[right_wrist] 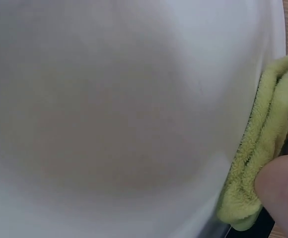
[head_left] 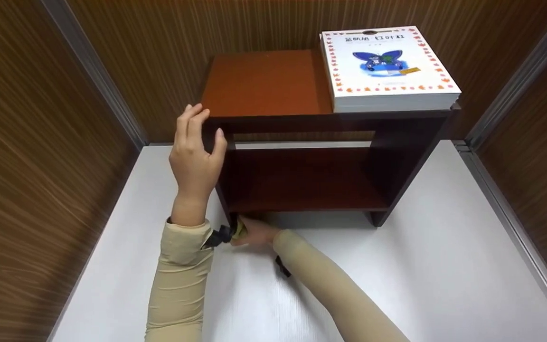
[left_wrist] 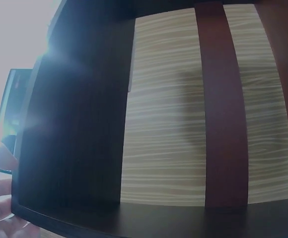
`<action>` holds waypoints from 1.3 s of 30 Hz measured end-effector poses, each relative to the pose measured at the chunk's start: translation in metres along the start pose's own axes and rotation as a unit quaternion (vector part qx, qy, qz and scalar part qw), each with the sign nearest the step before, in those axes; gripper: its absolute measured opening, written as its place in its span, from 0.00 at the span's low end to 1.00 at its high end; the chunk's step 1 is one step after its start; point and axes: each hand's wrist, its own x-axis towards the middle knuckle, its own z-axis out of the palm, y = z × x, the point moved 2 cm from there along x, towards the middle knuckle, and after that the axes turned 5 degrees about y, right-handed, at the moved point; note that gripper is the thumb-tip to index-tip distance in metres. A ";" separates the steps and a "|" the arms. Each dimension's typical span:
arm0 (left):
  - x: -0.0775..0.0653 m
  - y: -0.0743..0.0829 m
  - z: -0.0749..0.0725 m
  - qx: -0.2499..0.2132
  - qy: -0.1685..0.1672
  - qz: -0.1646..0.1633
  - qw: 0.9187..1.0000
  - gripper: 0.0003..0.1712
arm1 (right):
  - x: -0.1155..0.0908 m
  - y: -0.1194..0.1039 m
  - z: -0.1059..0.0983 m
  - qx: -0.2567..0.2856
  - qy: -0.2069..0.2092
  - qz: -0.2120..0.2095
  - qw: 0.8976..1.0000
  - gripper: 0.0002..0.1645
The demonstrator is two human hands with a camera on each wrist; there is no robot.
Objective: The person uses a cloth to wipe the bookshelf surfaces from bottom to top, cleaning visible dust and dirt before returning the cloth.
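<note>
A dark brown wooden shelf (head_left: 273,83) with a reddish top stands on a white table. My left hand (head_left: 195,156) rests at its upper left corner, fingertips by the top edge and thumb near the front of the side panel. Low down by the left leg, my right hand (head_left: 257,232) holds a folded yellow-green cloth (right_wrist: 253,153). The right wrist view shows the cloth's fuzzy layers under a fingertip (right_wrist: 285,191). In the left wrist view, some left fingers (left_wrist: 7,223) appear at the shelf panel's edge.
A stack of white picture books (head_left: 392,61) with a butterfly cover lies on the right of the shelf top. Wood-patterned walls (head_left: 41,142) enclose the white table (head_left: 444,266) at the back and both sides. The shelf has a lower board (head_left: 306,185).
</note>
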 end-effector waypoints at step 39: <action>0.000 -0.003 0.004 0.004 0.004 0.008 1.000 0.19 | -0.017 0.008 -0.003 -0.123 -0.072 -0.022 0.990 0.61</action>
